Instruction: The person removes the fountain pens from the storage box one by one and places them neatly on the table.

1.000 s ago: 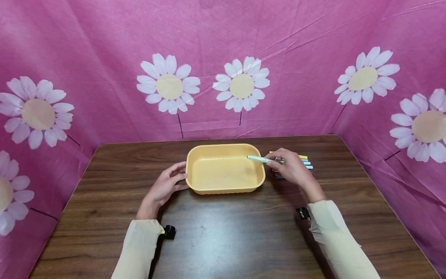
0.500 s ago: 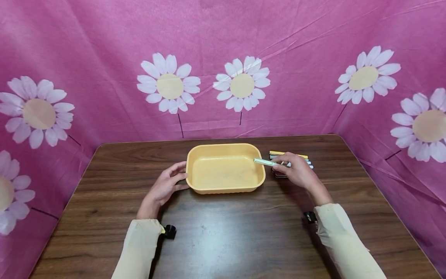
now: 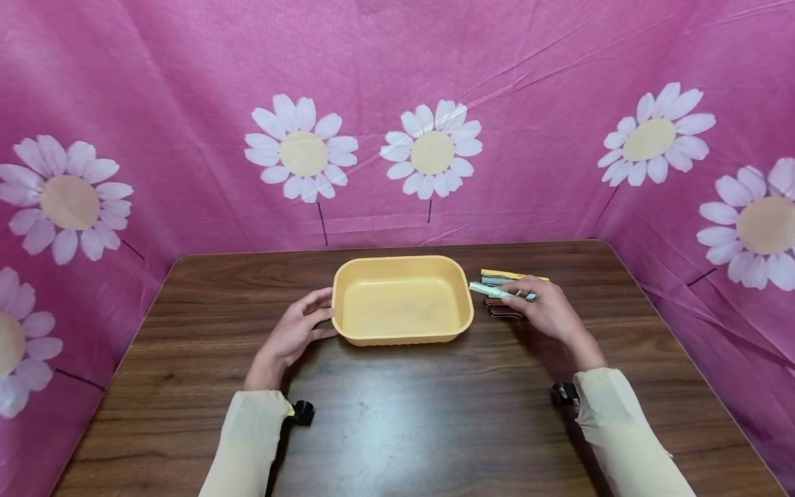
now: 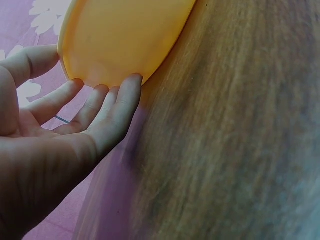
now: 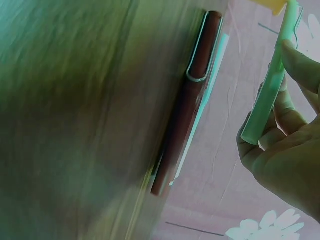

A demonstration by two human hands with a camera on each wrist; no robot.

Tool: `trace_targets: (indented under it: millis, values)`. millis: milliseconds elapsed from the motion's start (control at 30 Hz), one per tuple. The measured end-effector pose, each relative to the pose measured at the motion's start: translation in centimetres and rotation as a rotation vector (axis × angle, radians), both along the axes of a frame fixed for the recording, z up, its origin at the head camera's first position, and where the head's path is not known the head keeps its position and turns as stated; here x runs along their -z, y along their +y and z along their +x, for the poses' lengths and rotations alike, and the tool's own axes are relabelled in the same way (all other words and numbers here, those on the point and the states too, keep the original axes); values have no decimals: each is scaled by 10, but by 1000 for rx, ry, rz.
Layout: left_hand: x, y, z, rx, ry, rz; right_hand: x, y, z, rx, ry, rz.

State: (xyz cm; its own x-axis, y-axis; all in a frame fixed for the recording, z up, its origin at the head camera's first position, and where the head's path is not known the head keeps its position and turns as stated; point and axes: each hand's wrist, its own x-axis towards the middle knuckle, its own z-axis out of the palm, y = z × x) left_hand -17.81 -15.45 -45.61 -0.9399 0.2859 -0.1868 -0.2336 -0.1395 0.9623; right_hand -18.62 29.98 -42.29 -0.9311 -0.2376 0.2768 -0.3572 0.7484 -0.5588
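Note:
A yellow plastic tub [image 3: 404,300] stands on the table, nothing visible inside it. My left hand [image 3: 297,328] rests its fingertips against the tub's left end; in the left wrist view the fingers [image 4: 95,102] touch the outer wall and are spread apart. My right hand [image 3: 543,307] holds a pale green pen [image 3: 487,289] between thumb and fingers, one end close to the tub's right rim. Several pens lie beneath and behind that hand, among them a yellow pen [image 3: 497,273] and a dark red pen [image 5: 187,110] with a wire clip. The hand partly hides the others.
The brown wooden table [image 3: 385,414] ends at a pink cloth [image 3: 373,62] printed with white daisies, which hangs behind and at both sides. A black wrist camera [image 3: 302,413] sits by the left sleeve, and another black camera [image 3: 564,393] by the right.
My right hand has moved right with the green pen, drawing it from over the tub to beside its right rim. More of the pens shows. The left hand and tub stay put.

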Motion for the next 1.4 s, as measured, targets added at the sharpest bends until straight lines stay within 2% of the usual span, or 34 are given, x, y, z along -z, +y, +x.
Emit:
trace_targets:
  millis: [100, 300, 700, 1033, 1400]
  values:
    - [0, -1, 0, -1, -2, 1, 0, 5, 1, 8, -9, 19]
    - [-1, -1, 1, 1, 2, -6, 1, 12, 4, 30, -94, 46]
    - [-2, 1, 2, -1, -9, -15, 15, 27, 12, 14, -98, 96]
    - [-3, 1, 1, -1, -6, -15, 15, 38, 12, -8, -187, 117]
    - [-2, 1, 0, -5, -8, -10, 15, 44, 11, -4, -225, 120]
